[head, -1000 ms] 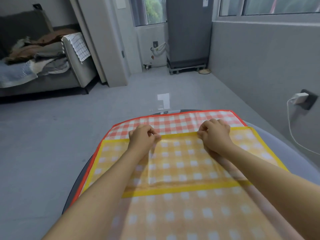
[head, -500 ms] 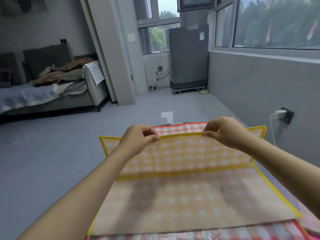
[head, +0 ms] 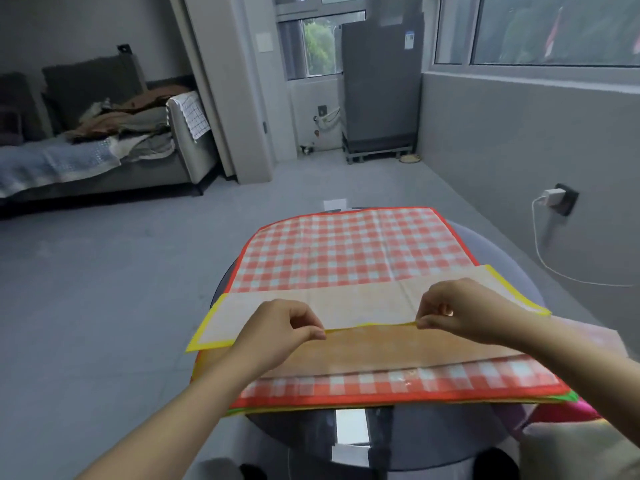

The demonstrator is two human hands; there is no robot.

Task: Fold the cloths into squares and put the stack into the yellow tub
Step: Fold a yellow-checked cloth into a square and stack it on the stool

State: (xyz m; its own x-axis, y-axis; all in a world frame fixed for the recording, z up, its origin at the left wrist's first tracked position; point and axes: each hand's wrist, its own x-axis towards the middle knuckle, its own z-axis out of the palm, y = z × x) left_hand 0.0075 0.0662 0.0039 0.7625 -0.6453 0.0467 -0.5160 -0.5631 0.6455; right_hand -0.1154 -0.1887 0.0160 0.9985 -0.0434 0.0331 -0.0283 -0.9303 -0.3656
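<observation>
The yellow cloth (head: pixel 346 306), checked and yellow-bordered, is held above the middle of the round worktop (head: pixel 498 261), with its far edge drawn back toward the viewer so that the pale underside faces up. That edge is pinched between thumb and fingers by the left hand (head: pixel 280 329) at about 8 o'clock of the worktop and by the right hand (head: pixel 457 311) at about 4 o'clock. The two grips sit apart along the same edge, probably so that it stays taut and level while it is laid over the near half for a first fold.

Beneath it, a red checked cloth (head: pixel 346 251) is spread flat, reaching from 12 o'clock to the near rim at 6 o'clock, and thin green and yellow edges of further cloths (head: pixel 571 396) show under it at 5 o'clock. The fold is judged to be only begun; nothing has been stacked as squares, and no yellow tub is in view.

The yellow cloth's left corner overhangs the worktop at 9 o'clock, and its right corner curls up at 3 o'clock, so both may need squaring. Open floor (head: pixel 121 289) lies from 9 to 12 o'clock. A wall (head: pixel 519 150) stands near at 2 o'clock, with a charger (head: pixel 554 195) and trailing cable.
</observation>
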